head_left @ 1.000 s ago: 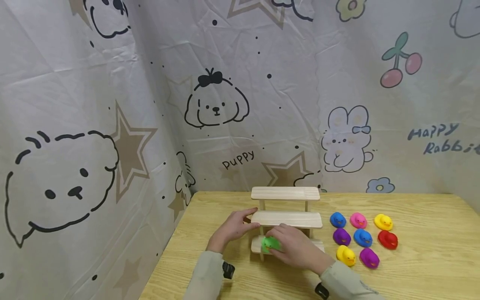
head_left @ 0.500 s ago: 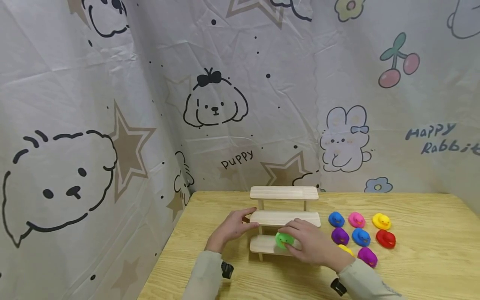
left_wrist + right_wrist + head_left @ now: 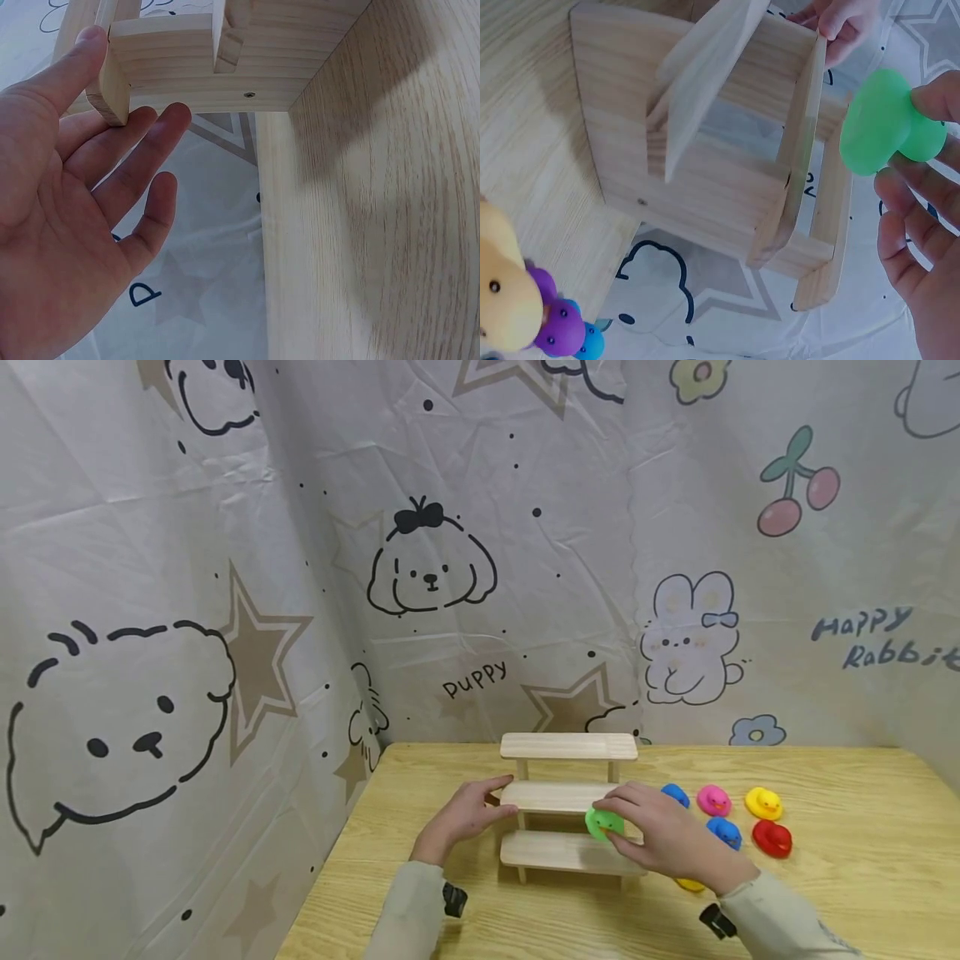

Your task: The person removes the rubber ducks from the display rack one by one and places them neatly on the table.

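A green rubber duck (image 3: pixel 604 824) is pinched between the thumb and fingers of my right hand (image 3: pixel 663 831). The duck is in front of the middle board's right end, above the lowest board; in the right wrist view the green duck (image 3: pixel 881 124) is apart from the wood. A three-tier wooden display shelf (image 3: pixel 570 852) stands on the table. My left hand (image 3: pixel 467 817) holds the left end of its middle board. In the left wrist view, the left hand's thumb (image 3: pixel 79 64) presses one side of the board end (image 3: pixel 109 97), with fingers behind it.
Right of the shelf lie several rubber ducks, among them a pink duck (image 3: pixel 714 800), a yellow duck (image 3: pixel 763 803), a red duck (image 3: pixel 772 838) and a blue duck (image 3: pixel 723 832). My right hand partly hides others. A printed curtain (image 3: pixel 585 568) hangs behind the table (image 3: pixel 862 877).
My right hand has carried the green duck rightward from the lowest board's left part, and raised it. The left hand stays on the shelf.
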Tool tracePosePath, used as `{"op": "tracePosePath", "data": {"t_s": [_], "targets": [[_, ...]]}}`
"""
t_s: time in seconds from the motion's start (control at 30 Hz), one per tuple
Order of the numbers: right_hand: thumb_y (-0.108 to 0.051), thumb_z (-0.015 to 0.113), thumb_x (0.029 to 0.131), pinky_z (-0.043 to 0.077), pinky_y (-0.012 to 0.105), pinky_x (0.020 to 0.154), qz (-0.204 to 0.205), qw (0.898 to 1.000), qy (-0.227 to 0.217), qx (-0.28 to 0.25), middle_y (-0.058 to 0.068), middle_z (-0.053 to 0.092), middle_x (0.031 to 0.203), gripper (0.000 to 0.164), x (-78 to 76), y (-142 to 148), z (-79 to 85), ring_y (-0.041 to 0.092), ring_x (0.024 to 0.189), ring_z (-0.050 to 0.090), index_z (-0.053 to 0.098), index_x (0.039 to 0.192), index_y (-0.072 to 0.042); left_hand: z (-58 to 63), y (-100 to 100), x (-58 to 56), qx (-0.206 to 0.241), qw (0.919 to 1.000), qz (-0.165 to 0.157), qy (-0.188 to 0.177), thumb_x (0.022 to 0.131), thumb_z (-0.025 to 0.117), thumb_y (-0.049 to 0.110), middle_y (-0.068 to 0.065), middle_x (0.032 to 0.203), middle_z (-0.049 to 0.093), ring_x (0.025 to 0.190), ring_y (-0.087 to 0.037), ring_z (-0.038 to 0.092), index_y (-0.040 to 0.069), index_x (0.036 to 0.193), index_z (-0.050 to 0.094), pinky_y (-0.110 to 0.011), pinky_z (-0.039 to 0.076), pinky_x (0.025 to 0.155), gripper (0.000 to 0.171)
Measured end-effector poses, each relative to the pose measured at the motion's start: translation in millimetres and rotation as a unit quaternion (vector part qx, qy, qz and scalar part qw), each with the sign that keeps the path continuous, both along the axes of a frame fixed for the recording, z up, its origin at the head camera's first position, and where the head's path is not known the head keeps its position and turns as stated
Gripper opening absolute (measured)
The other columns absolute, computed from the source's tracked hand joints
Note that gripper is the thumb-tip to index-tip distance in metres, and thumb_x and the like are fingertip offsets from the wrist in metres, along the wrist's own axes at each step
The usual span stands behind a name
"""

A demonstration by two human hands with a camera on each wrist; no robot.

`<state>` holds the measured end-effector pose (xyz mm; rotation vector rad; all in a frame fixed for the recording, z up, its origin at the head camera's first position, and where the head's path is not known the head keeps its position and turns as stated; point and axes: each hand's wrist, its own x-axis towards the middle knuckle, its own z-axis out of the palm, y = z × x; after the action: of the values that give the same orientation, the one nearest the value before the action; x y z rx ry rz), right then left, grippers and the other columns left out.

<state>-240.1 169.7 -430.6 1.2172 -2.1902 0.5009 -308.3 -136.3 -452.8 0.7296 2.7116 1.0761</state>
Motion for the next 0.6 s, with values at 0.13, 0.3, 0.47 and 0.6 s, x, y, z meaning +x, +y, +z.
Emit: {"op": "tracePosePath", "data": {"t_s": [0.13,0.3,0.47,0.6], "targets": [[-0.012,0.081,0.068,0.054,0.032,0.072,-0.004,1.0,0.002,0.004,-0.004,0.061,0.102,0.043,0.7,6,-0.7,0.012,0.087,0.058,0.066,0.108,-0.008,0.4,0,0.0,0.002,1.0,0.0,-0.003,0.092,0.063,0.033,-0.01,0.133,0.053,0.103,-0.024,0.06,0.011,0.14,0.046,-0.036,0.052,0.08,0.056],[-0.012,0.081,0.068,0.054,0.034,0.073,-0.016,1.0,0.001,0.003,-0.005,0.061,0.102,0.043,2.3,11,-1.4,0.013,0.088,0.059,0.066,0.108,-0.009,1.5,1,0.5,0.006,1.0,-0.002,-0.005,0.092,0.063,0.032,-0.01,0.132,0.054,0.103,-0.024,0.061,0.009,0.14,0.046,-0.036,0.052,0.08,0.056],[-0.01,0.081,0.066,0.054,0.036,0.074,-0.028,1.0,0.005,-0.002,-0.005,0.061,0.103,0.044,3.9,19,0.3,0.014,0.09,0.059,0.066,0.108,-0.008,1.4,1,0.4,0.005,1.0,-0.003,-0.003,0.092,0.063,0.032,-0.01,0.133,0.054,0.103,-0.024,0.061,0.01,0.14,0.046,-0.036,0.052,0.08,0.056],[-0.011,0.081,0.066,0.054,0.035,0.075,-0.053,0.999,0.0,0.003,-0.004,0.062,0.103,0.044,4.5,29,3.8,0.015,0.091,0.06,0.066,0.107,-0.009,1.5,0,0.2,0.004,1.0,-0.001,-0.002,0.092,0.063,0.032,-0.01,0.133,0.054,0.103,-0.024,0.06,0.01,0.14,0.046,-0.036,0.051,0.081,0.056]]}}
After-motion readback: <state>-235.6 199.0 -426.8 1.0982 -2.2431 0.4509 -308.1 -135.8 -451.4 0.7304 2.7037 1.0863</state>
